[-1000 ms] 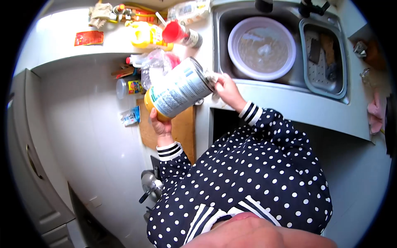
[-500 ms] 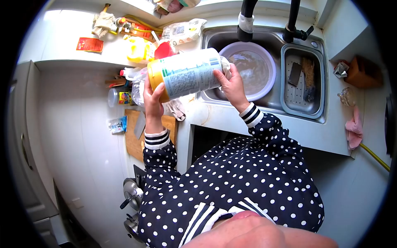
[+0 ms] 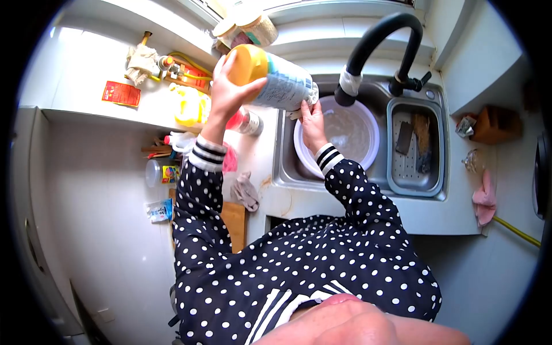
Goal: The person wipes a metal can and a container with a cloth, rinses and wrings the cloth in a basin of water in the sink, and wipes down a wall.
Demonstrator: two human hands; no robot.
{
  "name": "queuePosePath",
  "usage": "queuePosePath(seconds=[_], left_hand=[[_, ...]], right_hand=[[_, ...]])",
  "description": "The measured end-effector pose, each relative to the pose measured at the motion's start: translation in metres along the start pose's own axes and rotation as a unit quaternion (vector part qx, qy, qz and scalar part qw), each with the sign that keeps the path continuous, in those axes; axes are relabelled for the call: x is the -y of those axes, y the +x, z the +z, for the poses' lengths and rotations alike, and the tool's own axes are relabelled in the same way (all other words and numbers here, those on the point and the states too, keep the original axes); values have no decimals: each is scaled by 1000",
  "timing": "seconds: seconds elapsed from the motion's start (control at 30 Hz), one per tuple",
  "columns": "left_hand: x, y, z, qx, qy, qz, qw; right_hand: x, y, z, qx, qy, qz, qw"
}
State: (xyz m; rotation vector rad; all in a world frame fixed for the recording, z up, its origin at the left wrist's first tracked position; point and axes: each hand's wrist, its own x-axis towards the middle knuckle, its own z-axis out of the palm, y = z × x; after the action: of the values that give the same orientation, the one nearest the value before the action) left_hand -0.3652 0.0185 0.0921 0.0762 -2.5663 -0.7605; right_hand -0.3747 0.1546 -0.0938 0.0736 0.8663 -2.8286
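Kitchen counter: white counter (image 3: 428,215) wraps around the scene, and two lidded jars (image 3: 257,30) on the far ledge have come into view as the camera's angle shifted.
Sink: steel sink (image 3: 282,164) fills the right-centre, a drainer tray (image 3: 393,167) in its right part.
Polka-dot sleeves: a person in dark, white-dotted sleeves (image 3: 195,198) reaches forward, both arms stretched toward the far side.
Basin: pale purple basin (image 3: 372,144) of water sits in the left part of the sink, under the black tap (image 3: 382,26).
Container: large yellow-ended container (image 3: 282,80) is held off the counter, aslant, between the far-left counter and the basin. Just turned, it now shows its round yellow end more squarely; half a second ago its printed side lay nearly flat to the view. That turn leaves the cloth-covered end toward the basin, and handling looks to be still in progress.
Left hand: left hand (image 3: 227,98) grips the yellow end, thumb and fingers spread around it; it has moved farther from the body.
Right hand: right hand (image 3: 313,126) has its fingertips at the opposite rim, lower than earlier, when they lay across the label. How firmly they close cannot be told.
Pale cloth: bunched cloth (image 3: 311,95) shows at that rim, touching the container.
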Motion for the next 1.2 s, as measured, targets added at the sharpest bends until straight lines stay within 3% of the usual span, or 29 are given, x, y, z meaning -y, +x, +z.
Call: queuePosePath(seconds=[0.07,0.13,0.3,0.47,0.53,0.83,1.1,1.2], left_hand=[[10,47,12,36,60,68,995],[10,85,25,60,68,73,993],[28,162,60,114,35,9,993],[35,219,93,135,39,-3,990],[35,229,104,88,102,34,990],[38,252,131,59,161,47,984],[13,216,109,-9,126,114,985],[-11,165,91,32,41,135,989]], right_hand=[[-9,31,-1,-19,-30,1,999],[-9,59,2,-60,-51,27,996],[-12,114,3,-205,-17,50,977],[-11,87,-27,-124,-25,12,992],[-1,56,-31,-108,-40,59,992],[39,-15,-40,-88,-64,126,986],[43,-31,-43,-12,-147,146,978],[48,-40,-47,14,-155,150,976]])
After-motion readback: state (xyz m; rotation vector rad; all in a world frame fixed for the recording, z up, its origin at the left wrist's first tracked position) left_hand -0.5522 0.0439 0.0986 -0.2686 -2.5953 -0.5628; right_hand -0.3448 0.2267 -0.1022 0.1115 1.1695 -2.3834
